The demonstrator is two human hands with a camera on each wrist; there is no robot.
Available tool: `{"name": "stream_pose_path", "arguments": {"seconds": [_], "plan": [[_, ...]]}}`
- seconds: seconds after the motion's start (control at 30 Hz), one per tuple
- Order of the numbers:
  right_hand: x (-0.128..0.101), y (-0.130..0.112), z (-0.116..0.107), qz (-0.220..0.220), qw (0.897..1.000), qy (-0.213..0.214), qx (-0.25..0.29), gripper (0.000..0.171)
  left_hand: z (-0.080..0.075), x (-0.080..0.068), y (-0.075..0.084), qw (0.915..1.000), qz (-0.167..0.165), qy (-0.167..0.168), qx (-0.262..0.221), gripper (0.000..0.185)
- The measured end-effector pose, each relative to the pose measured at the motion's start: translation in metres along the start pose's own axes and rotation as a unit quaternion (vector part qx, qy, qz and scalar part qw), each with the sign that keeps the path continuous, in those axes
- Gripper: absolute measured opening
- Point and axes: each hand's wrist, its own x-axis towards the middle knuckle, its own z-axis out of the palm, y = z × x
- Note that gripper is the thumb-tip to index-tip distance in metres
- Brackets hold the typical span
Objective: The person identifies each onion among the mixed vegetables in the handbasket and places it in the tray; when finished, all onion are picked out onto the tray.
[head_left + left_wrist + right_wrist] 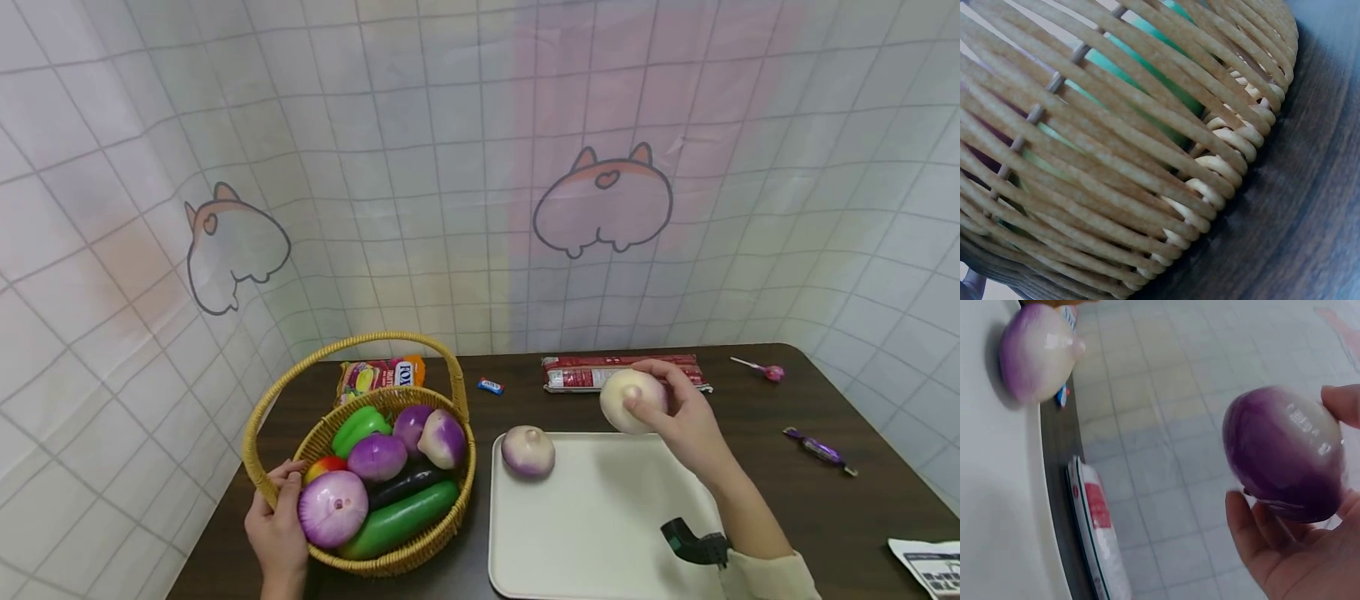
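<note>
wicker basket (420, 546) of toy vegetables sits left of your white tray (600, 533); your left hand (279, 525) grips its rim. your right hand (686, 421) holds a turnip (628, 398) above the tray's far edge, near a second turnip (528, 451).

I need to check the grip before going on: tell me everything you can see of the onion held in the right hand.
The glossy, plastic-looking round onion is pale cream on the side facing the head camera and deep purple in the right wrist view. It is whole and held in the air above the far edge of the white plastic tray. The right hand grips it, thumb in front; nothing else touches it.
</note>
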Motion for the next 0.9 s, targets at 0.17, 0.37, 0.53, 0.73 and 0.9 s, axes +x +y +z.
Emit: {"name": "stream_pose_path", "arguments": {"seconds": [0.17,0.37,0.53,0.73,0.9], "plan": [[0.003,0.012,-0.007,0.015,0.999,-0.007,-0.032,0.047,0.000,0.001,0.001,1.0000,-0.003,-0.002,-0.001,0.023],[0.002,0.023,-0.011,0.038,0.997,-0.029,-0.056,0.046,-0.001,0.000,0.002,1.0000,-0.007,-0.004,-0.002,0.024],[0.002,0.031,-0.012,0.050,0.997,-0.047,-0.047,0.046,-0.001,0.000,0.002,0.9999,-0.011,-0.003,0.003,0.024],[0.002,0.037,-0.012,0.068,0.994,-0.059,-0.057,0.052,0.000,0.000,0.002,0.9999,-0.009,-0.001,0.009,0.024],[0.003,0.042,-0.012,0.090,0.990,-0.094,-0.059,0.068,-0.001,0.000,0.001,1.0000,-0.002,-0.002,0.004,0.024]]}}
